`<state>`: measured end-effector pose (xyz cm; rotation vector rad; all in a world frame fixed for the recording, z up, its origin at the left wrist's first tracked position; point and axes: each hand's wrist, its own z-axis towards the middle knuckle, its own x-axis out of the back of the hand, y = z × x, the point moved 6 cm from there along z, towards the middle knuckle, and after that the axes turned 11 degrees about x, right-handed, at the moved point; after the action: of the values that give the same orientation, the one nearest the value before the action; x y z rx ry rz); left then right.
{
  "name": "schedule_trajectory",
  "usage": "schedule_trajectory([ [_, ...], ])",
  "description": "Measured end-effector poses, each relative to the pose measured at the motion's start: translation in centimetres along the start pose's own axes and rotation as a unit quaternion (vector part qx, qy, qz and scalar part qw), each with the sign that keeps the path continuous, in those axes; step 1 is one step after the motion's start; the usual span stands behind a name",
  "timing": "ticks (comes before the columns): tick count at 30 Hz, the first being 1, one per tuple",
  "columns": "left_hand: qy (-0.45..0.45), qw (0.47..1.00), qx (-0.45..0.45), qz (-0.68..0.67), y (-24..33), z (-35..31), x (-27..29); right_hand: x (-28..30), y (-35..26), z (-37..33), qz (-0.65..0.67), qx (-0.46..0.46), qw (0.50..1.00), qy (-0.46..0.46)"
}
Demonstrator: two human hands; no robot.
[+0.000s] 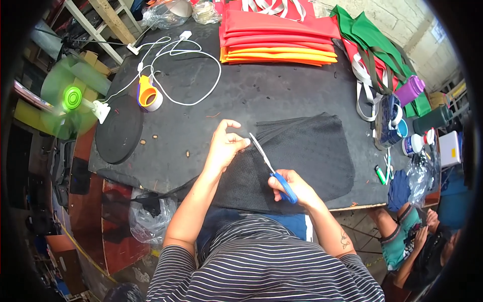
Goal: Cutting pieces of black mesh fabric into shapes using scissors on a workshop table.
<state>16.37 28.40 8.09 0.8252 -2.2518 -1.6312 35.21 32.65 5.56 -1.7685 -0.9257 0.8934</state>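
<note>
In my right hand (291, 187) is a pair of scissors (285, 188) with blue handles, my fingers in the loops. Its silver blades point up and to the left, over black mesh fabric (312, 156) spread on the table in front of me. My left hand (227, 142) pinches an edge of this mesh between thumb and fingertips, just left of the blade tips, with one finger raised and curled. Folds of the mesh run between both hands, and part of it trails left toward the table's near edge. Whether the blades touch the fabric is hard to tell.
Stacked red and orange fabric (279, 38) lies at the back, with green bags (372, 38) to its right. A tape roll (149, 95), white cable (188, 103) and clip fan (73, 98) stand left. Bottles (413, 144) line the right edge; another person (417, 236) sits beyond.
</note>
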Motion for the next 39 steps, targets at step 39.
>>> schedule_trajectory([
  [39, 0.283, 0.925, -0.199, 0.156, 5.5, -13.1, 19.2, -10.1, -13.5, 6.1, 0.256, 0.198, 0.940, -0.112],
])
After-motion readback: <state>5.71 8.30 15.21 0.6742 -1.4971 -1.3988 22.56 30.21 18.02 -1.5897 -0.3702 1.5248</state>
